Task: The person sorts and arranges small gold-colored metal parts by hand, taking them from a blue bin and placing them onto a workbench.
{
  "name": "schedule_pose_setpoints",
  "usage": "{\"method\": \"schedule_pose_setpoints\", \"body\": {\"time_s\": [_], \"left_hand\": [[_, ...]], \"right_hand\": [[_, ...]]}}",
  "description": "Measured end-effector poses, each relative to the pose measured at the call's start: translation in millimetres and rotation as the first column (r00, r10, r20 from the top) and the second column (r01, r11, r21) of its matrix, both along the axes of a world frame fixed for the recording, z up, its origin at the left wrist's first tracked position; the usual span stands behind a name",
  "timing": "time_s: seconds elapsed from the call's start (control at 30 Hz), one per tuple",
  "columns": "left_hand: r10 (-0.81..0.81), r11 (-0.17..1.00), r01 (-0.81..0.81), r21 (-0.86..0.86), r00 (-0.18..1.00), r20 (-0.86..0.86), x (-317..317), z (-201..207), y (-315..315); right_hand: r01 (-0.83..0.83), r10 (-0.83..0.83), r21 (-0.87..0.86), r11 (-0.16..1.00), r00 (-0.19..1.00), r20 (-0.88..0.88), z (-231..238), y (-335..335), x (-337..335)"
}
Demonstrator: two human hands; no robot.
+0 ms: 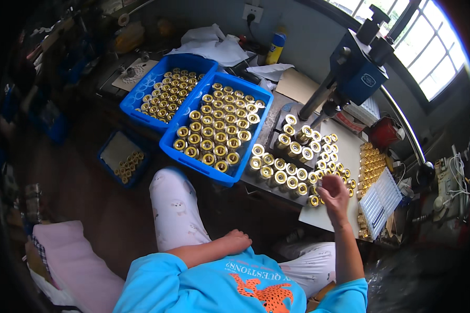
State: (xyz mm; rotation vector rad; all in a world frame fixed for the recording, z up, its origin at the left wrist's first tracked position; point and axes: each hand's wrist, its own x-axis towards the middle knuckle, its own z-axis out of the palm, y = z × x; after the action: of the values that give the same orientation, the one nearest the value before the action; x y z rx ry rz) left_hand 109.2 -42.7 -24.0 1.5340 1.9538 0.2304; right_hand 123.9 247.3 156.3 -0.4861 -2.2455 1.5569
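Observation:
My right hand (335,194) is over the near right part of the workbench, above a group of small brass-coloured ring-topped metal parts (326,156). Its fingers are curled toward the thumb, and what they hold, if anything, cannot be made out among the shiny parts behind. My left hand (237,240) rests closed at my lap against the blue shirt, its fingers folded under. Left of the right hand, taller round metal parts with gold-coloured tops (280,177) stand upright in rows at the bench's front edge. More of them stand on the base of a blue bench press (360,68).
Two blue trays (168,146) of similar upright parts sit at the left of the bench. A smaller blue tray (103,166) is lower down. Right of the hand are brass pieces (372,161) and a white ridged tray (381,201). A spray can (277,47) stands at the back.

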Motion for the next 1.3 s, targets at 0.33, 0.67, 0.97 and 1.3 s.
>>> {"method": "schedule_pose_setpoints", "body": {"time_s": [0.33, 0.67, 0.97, 1.3], "left_hand": [[0.097, 0.941, -0.097, 0.324, 0.995, 0.017, -11.4, 11.8, -28.4], [0.111, 0.973, -0.113, 0.199, 0.994, 0.023, -26.1, 20.8, -36.5], [0.101, 0.941, -0.117, 0.316, 0.993, 0.068, -24.0, 13.9, -32.2], [0.151, 0.917, -0.138, 0.374, 0.989, -0.004, -18.1, 9.8, -33.6]], "right_hand": [[-0.370, 0.350, 0.185, 0.910, 0.927, 0.136, 16.6, -179.9, -233.9], [-0.450, 0.375, 0.496, 0.743, 0.893, 0.249, -28.0, -223.3, -326.4], [-0.527, 0.458, 0.486, 0.697, 0.849, 0.264, -34.7, -222.3, -350.1], [-0.376, 0.438, 0.640, 0.670, 0.896, 0.069, -39.1, -231.5, -327.6]]}}
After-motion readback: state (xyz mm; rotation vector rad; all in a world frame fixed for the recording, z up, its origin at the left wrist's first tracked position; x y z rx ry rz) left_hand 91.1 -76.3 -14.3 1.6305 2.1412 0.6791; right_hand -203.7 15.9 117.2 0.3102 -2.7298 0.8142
